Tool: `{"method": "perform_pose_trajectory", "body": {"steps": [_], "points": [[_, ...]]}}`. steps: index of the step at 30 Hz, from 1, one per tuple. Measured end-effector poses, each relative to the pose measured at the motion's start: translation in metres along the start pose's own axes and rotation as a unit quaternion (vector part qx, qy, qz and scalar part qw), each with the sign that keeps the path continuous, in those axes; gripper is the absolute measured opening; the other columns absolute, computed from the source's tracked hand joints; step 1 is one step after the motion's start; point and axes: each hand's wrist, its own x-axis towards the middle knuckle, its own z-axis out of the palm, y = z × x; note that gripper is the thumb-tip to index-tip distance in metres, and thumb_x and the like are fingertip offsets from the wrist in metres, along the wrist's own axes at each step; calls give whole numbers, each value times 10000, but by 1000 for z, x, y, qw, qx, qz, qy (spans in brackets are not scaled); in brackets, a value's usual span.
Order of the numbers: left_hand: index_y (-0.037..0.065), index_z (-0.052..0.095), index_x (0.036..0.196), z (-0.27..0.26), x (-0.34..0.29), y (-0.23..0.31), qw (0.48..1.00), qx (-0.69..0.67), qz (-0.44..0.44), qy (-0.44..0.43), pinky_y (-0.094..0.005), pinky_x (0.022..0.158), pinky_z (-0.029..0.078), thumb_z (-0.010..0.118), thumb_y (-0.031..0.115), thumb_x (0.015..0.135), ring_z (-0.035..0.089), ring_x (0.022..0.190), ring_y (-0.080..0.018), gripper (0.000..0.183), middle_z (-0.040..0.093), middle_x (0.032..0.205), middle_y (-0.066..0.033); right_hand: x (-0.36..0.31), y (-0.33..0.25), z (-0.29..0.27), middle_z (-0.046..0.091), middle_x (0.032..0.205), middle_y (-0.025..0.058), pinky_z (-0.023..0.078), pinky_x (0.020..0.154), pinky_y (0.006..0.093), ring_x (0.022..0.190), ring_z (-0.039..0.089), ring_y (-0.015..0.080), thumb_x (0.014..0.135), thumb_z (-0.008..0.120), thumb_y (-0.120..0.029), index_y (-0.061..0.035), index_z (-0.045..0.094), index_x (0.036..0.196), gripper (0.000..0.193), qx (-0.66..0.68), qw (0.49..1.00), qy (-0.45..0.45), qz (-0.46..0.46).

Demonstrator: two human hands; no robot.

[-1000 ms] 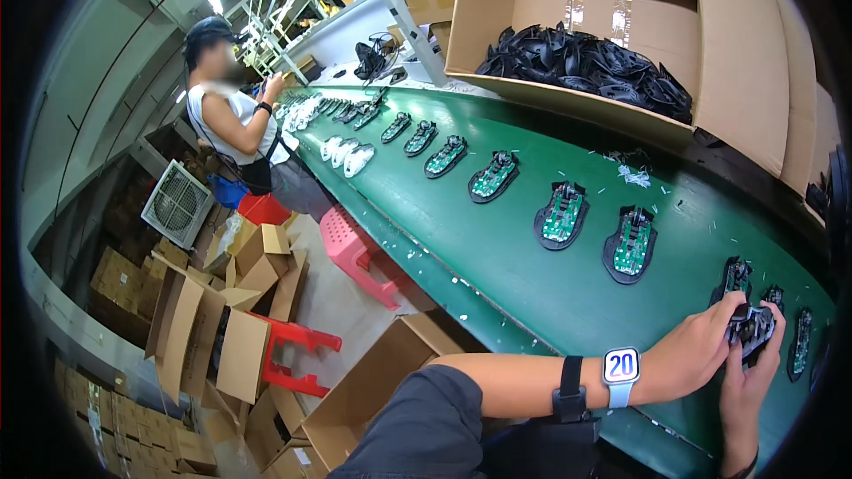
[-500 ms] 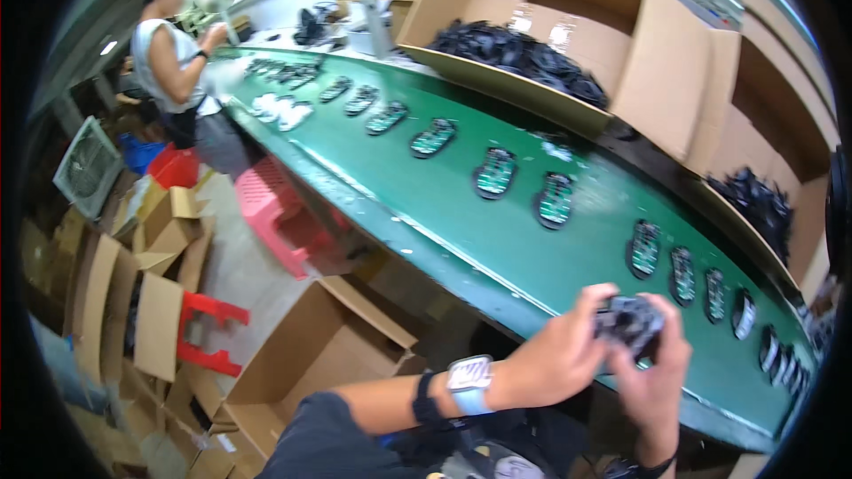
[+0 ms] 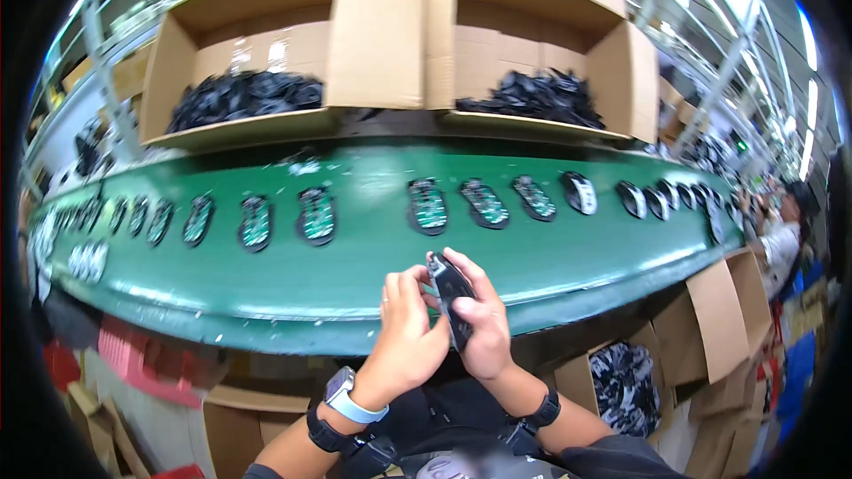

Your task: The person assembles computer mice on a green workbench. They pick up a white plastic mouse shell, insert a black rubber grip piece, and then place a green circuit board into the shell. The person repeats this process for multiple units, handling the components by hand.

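A black computer mouse point(image 3: 451, 288) is held between my two hands above the near edge of the green bench, tipped up on its side. My right hand point(image 3: 488, 333) grips it, the thumb lying along its dark shell. My left hand point(image 3: 406, 330) closes on its other side with the fingertips; part of that contact is hidden. Beyond my hands, a row of open mouse bases with green circuit boards point(image 3: 428, 206) lies along the bench. Further right in the row sits a mouse with a light top point(image 3: 579, 193), followed by several covered ones.
Two large cardboard boxes of black plastic parts point(image 3: 248, 98) point(image 3: 541, 96) stand behind the long green bench point(image 3: 373, 279). Below at right is a box of dark and grey pieces point(image 3: 624, 388). A pink stool point(image 3: 146, 359) stands at lower left. Another person point(image 3: 781, 239) is at far right.
My view has swung right, so the bench now runs across it. The mouse has been turned in my hands and its dark long side shows. Both hands still hold it.
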Motion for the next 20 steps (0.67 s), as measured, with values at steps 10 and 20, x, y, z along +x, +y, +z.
{"method": "perform_pose_trajectory", "body": {"steps": [10,20], "points": [[60,503,1556,21,116,-18,925,-234,-134,-267,-262,915,498,649,53,1003,586,1033,-90,572,604,1209,-27,77,-37,-124,628,1433,185,503,1095,430,1306,625,335,956,621,-71,-18,556,1489,540,-361,910,126,-160],[3,721,1099,-24,131,-57,994,-12,90,-57,-274,785,527,652,37,956,648,793,-182,163,713,916,-47,185,-72,-265,616,1485,194,439,1174,424,1380,589,349,865,718,-99,-76,647,1416,556,-677,728,-101,-43]]}}
